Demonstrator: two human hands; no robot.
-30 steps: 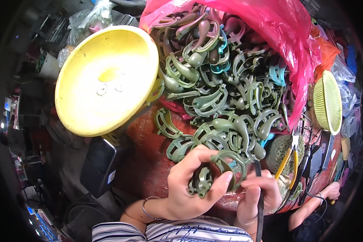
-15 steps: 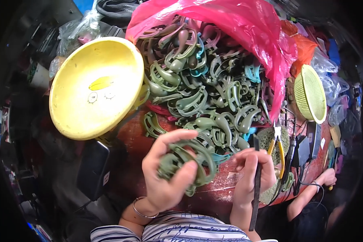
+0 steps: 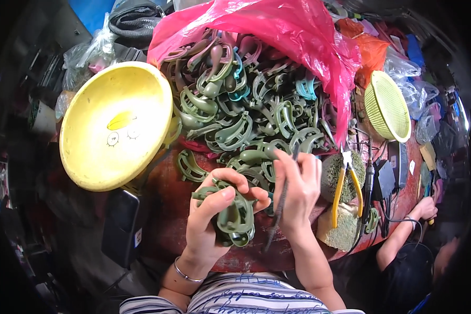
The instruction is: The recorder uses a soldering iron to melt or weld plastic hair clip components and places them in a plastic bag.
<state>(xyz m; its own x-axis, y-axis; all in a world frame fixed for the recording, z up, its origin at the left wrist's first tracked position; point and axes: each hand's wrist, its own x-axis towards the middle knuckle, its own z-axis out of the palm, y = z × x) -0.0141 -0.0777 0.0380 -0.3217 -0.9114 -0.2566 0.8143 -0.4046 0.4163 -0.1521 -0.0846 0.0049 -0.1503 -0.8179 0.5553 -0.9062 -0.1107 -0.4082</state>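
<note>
My left hand (image 3: 203,225) is curled round a green curved moulded piece (image 3: 236,213) with open slots and holds it above the red table. The thumb lies over its upper side and the fingertips over its far right side. To the right of it, my right hand (image 3: 299,191) is closed on a long, narrow, dark flat tool (image 3: 278,217), which looks like a file; its lower end is blurred and stands apart from the piece. Just beyond both hands lies a big heap of similar green pieces (image 3: 230,131), a few of them turquoise.
A pink plastic bag (image 3: 298,31) surrounds the heap's far side. At left stands a yellow basin (image 3: 94,152); at right, a yellow-green basket (image 3: 387,104). Yellow-handled pliers (image 3: 340,193) rest on rough blocks (image 3: 343,230). Another person's hand (image 3: 426,208) is at far right.
My right hand has swung the dark tool up and left, closer to the piece. My left hand has turned the green piece and still grips it. The view has shifted slightly.
</note>
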